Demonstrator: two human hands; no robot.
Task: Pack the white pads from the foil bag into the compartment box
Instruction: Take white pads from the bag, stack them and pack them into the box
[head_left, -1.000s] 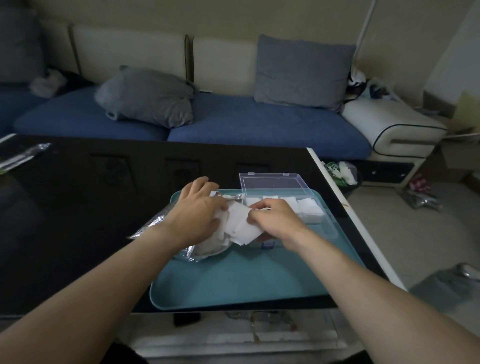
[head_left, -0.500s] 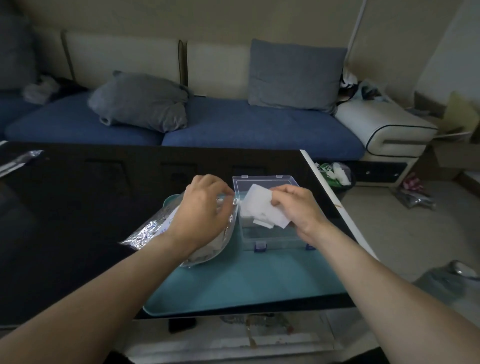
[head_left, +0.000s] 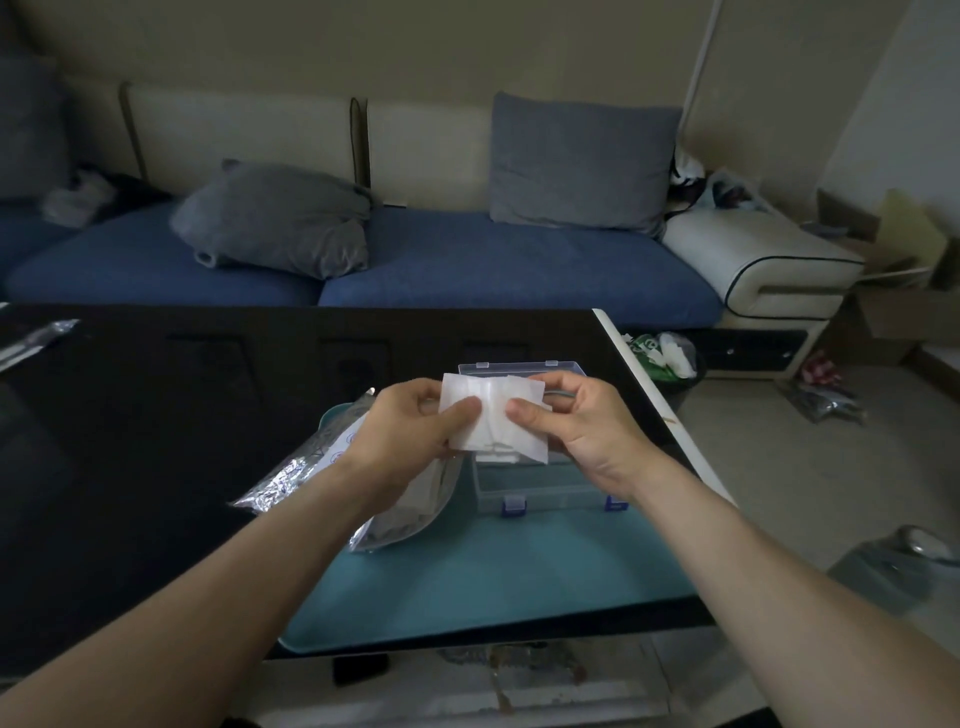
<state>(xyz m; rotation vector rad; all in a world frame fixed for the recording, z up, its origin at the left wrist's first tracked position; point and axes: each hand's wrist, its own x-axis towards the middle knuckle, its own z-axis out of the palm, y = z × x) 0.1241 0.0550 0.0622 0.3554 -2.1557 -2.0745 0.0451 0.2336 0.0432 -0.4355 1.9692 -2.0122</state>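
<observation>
Both grips pinch the same white pads (head_left: 493, 415); my left hand (head_left: 410, 431) holds their left side with the thumb on top, and my right hand (head_left: 576, 426) holds their right side the same way; the pads are up in the air between my hands, above the back part of the compartment box (head_left: 545, 488); they look thin, soft and square, a small stack with edges that do not line up, and a crease runs down the middle; the clear box sits on the teal tray (head_left: 493, 587) with its lid open behind it; I can see one white pad inside it, partly hidden; the shiny foil bag (head_left: 306, 467) lies on the tray's left side, sticking out over the dark tabletop (head_left: 130, 441).
</observation>
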